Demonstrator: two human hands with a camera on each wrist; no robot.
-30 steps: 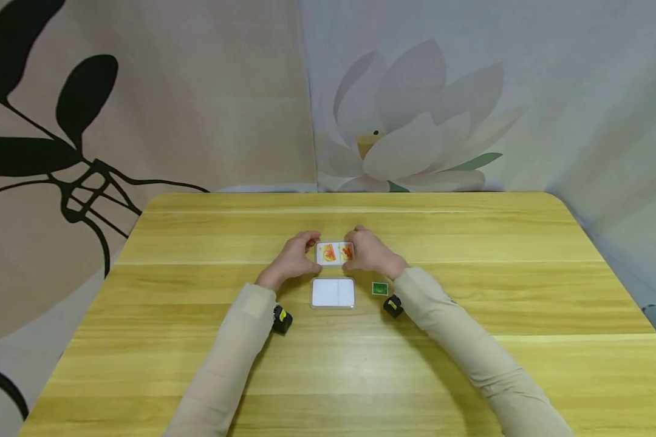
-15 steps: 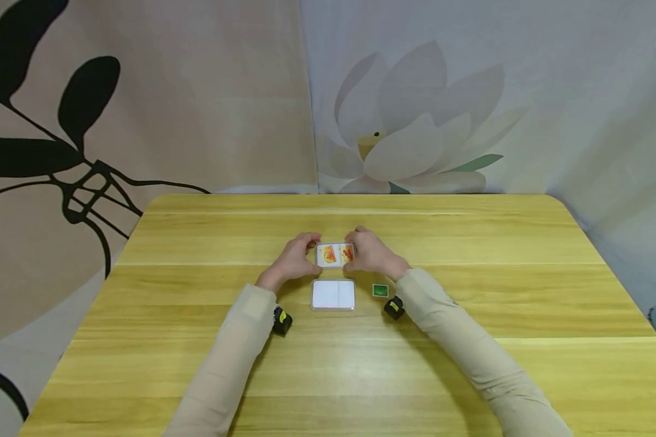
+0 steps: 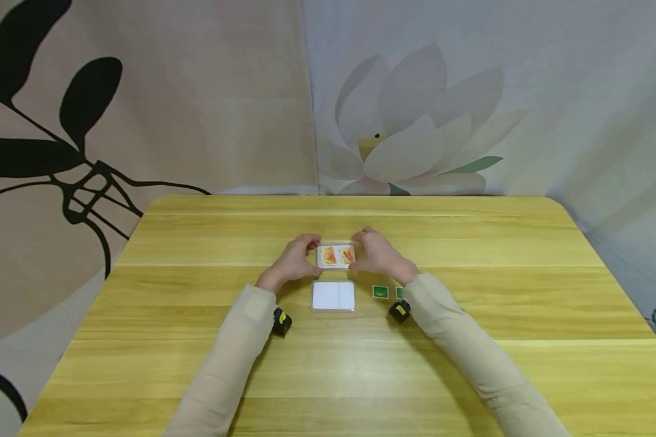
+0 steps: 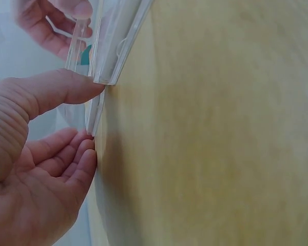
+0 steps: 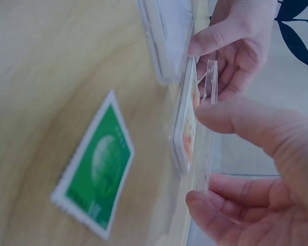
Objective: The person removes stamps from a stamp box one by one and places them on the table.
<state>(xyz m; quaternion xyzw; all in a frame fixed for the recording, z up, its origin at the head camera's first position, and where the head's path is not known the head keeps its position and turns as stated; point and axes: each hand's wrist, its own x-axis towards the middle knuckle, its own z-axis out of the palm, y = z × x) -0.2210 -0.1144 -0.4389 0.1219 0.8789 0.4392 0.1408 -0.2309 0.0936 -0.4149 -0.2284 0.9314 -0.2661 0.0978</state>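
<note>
Head view: set high over the near side, facing forward and down at table (image 3: 470,243) and backdrop (image 3: 224,109); widest and farthest, both far corners in frame, near edge out of frame. Left wrist view: low, close to left hand (image 4: 36,179), facing along the tabletop; rolled, table at picture right. Right wrist view: also low and close, by right hand (image 5: 290,156), aimed past the far edge; rolled oppositely, table at picture left. Wrist views share both hands and clear cover (image 5: 211,82). Head and right wrist share green stamps (image 5: 100,169).
</note>
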